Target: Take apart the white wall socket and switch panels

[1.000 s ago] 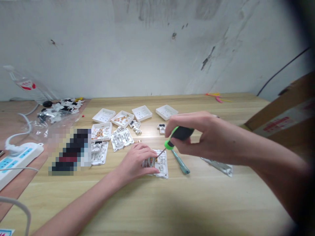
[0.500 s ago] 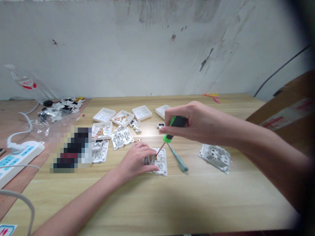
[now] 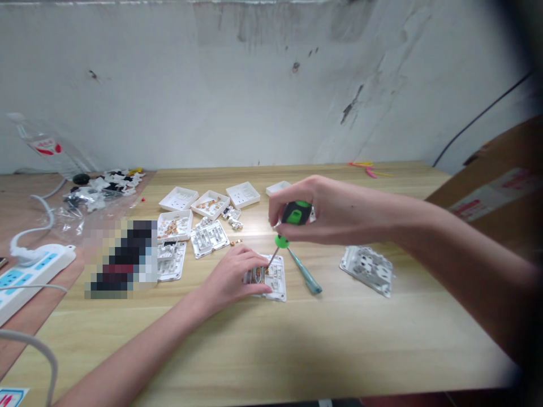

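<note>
My left hand (image 3: 240, 274) grips a white socket housing (image 3: 278, 277) flat on the table, its thumb and fingers around the left part, where metal pieces show inside. In my right hand (image 3: 307, 212) is a green and black screwdriver (image 3: 281, 240), held from above and tilted. Its tip reaches into the housing beside my left fingers; the exact contact is too small to tell. A teal screwdriver (image 3: 306, 272) lies just right of the housing. Farther right rests another white socket part (image 3: 368, 270).
White covers (image 3: 242, 194) and trays with brass pieces (image 3: 173, 226) stand behind. More housings (image 3: 209, 237) lie left of centre. At the left are a power strip (image 3: 38, 277), a bottle (image 3: 48, 148) and a plastic bag of parts (image 3: 99, 192). A cardboard box (image 3: 496, 186) stands right.
My right hand and the screwdriver handle have shifted slightly left and turned, showing more of the green on the handle. My left hand keeps its hold. The whole view has shifted a little.
</note>
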### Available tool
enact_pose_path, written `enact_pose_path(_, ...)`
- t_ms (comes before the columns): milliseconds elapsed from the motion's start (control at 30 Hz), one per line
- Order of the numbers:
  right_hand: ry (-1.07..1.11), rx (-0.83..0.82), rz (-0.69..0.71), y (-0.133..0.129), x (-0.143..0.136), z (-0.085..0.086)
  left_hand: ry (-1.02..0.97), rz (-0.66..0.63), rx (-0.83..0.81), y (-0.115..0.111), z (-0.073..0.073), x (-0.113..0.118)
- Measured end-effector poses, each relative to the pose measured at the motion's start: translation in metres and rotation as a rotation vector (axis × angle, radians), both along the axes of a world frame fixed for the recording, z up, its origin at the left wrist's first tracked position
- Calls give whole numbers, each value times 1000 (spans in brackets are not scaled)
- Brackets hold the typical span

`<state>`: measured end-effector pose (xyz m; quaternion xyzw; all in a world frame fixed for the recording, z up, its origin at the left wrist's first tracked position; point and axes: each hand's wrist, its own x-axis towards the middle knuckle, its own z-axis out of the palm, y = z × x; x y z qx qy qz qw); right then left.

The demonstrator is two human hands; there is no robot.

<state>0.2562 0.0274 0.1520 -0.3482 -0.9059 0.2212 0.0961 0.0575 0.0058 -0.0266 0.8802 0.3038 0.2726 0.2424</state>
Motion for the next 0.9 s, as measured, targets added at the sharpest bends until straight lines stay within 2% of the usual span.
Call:
enact_pose_path(100, -113, 59, -105, 1, 1, 5, 17, -5, 3, 0, 0, -1)
enact_pose_path(200, -138, 64, -96, 0, 2, 6, 35, -22, 12, 1, 5, -1)
enact_pose_path(333, -8, 149, -131, 0, 0, -2, -25, -32, 9, 4, 24, 2)
enact_pose_path(467, 103, 186, -127, -1, -4, -11, -96, -96, 27, 14, 40, 9)
enact_pose_path(633, 150, 227, -202, -7, -8, -14, -64, -79, 85, 20, 44, 13)
enact_pose_path(833, 172, 242, -204, -11, -7, -16, -62, -188, 105, 22, 47, 13)
enact_pose_path(900, 183, 250, -209, -11, -7, -17, -67, -178, 126, 23, 47, 14)
